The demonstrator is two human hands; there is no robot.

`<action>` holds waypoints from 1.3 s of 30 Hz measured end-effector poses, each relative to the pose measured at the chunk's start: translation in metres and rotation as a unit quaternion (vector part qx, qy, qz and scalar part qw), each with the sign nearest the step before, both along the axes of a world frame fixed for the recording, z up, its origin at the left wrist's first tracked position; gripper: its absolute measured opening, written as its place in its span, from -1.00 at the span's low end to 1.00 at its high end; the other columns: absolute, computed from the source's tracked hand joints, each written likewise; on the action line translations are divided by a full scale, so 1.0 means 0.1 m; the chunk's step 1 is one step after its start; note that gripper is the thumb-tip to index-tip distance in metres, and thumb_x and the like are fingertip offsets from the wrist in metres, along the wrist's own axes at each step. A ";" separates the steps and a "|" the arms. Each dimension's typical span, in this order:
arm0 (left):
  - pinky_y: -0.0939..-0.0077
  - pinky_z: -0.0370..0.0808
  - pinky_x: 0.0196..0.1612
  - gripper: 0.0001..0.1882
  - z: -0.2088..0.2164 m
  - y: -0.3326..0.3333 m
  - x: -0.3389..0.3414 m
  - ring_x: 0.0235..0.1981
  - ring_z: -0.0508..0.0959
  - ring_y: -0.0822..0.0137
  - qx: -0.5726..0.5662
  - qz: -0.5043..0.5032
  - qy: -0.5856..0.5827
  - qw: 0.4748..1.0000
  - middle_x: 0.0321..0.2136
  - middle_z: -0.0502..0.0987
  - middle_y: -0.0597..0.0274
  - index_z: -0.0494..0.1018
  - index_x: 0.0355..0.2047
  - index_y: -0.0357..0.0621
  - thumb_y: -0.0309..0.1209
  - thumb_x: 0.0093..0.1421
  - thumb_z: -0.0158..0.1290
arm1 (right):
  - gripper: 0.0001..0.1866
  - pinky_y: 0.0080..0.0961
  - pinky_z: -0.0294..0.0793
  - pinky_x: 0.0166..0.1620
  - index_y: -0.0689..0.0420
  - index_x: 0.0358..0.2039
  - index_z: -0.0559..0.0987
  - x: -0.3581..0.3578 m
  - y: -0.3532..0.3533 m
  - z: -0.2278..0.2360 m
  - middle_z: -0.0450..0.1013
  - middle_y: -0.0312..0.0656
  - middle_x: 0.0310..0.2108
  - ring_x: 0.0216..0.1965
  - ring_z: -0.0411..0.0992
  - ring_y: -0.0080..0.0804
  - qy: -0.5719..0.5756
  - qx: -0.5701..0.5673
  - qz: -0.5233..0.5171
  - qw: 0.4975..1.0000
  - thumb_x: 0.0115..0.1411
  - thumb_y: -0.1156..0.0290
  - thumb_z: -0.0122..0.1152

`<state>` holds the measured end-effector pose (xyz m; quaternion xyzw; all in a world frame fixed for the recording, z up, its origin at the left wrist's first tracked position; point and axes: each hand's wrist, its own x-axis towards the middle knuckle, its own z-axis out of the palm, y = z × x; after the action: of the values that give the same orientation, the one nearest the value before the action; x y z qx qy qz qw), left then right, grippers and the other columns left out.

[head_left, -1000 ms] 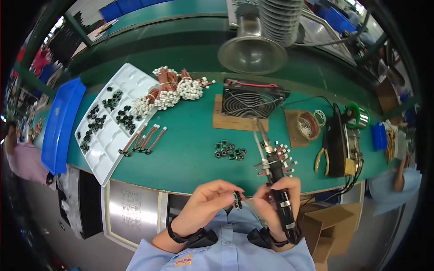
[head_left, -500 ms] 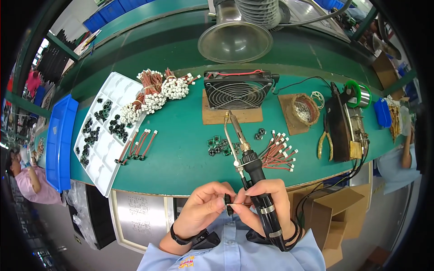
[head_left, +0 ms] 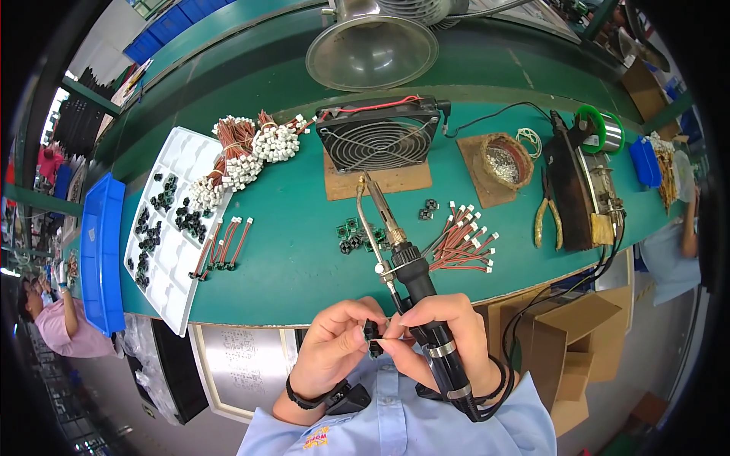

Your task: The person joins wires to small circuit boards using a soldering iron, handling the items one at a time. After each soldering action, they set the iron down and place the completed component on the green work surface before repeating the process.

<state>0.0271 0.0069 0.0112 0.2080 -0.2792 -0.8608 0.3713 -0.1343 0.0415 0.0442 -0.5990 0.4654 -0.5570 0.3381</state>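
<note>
Partly hidden by fingers: small dark part [head_left: 372, 337], pinched in your left hand [head_left: 328, 346], details unclear. Right hand [head_left: 464, 330] clasps soldering iron [head_left: 415, 272], fingertips beside part; one second ago, hands were wider apart.

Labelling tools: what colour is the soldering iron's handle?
Black handle; best seen in the head view.

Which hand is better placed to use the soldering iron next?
Probably the right hand: it holds the soldering iron, while the left hand pinches a small dark part.
</note>
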 end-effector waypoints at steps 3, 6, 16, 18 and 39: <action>0.62 0.26 -0.27 -0.75 0.00 0.00 -0.01 -0.31 0.35 0.46 -0.004 0.002 -0.010 1.000 -0.30 0.38 0.24 0.41 -0.19 -0.27 -0.34 0.21 0.01 | -0.55 -0.65 0.46 -0.46 0.18 -0.23 0.28 -0.01 -0.02 0.00 0.47 -0.18 -0.52 -0.50 0.49 -0.54 0.003 -0.011 -0.006 1.000 -0.07 0.65 0.32; 0.64 0.25 -0.30 -0.74 0.00 -0.01 -0.02 -0.32 0.34 0.47 -0.003 -0.004 -0.022 1.000 -0.30 0.37 0.23 0.42 -0.19 -0.27 -0.33 0.21 0.01 | -0.55 -0.65 0.46 -0.48 0.18 -0.24 0.29 -0.02 -0.03 0.00 0.48 -0.18 -0.52 -0.52 0.49 -0.53 0.004 -0.029 -0.013 0.999 -0.10 0.65 0.34; 0.62 0.25 -0.28 -0.73 -0.02 -0.01 0.01 -0.32 0.34 0.46 -0.015 -0.002 -0.044 0.999 -0.31 0.37 0.23 0.43 -0.19 -0.28 -0.33 0.21 0.02 | -0.55 -0.65 0.45 -0.48 0.16 -0.25 0.32 -0.01 -0.03 -0.03 0.49 -0.19 -0.54 -0.53 0.49 -0.52 0.008 -0.030 -0.022 0.999 -0.12 0.64 0.36; 0.61 0.26 -0.27 -0.73 -0.02 0.00 0.01 -0.32 0.34 0.45 -0.014 -0.004 -0.047 0.999 -0.31 0.37 0.23 0.43 -0.19 -0.28 -0.33 0.21 0.02 | -0.55 -0.65 0.45 -0.48 0.16 -0.26 0.32 -0.02 -0.03 -0.03 0.49 -0.19 -0.54 -0.53 0.49 -0.52 0.007 -0.031 -0.021 0.999 -0.12 0.64 0.36; 0.49 0.28 -0.14 -0.76 0.02 -0.01 -0.04 -0.23 0.37 0.36 -0.049 0.010 -0.061 0.997 -0.29 0.42 0.14 0.44 -0.20 -0.31 -0.38 0.20 0.01 | -0.56 -0.61 0.48 -0.45 0.17 -0.27 0.35 -0.08 -0.04 0.00 0.49 -0.21 -0.53 -0.48 0.52 -0.46 0.018 -0.030 -0.023 0.999 -0.15 0.64 0.37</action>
<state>0.0227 0.0055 0.0129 0.2448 -0.3409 -0.8279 0.3720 -0.1424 0.0375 0.0444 -0.6080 0.4685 -0.5672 0.2987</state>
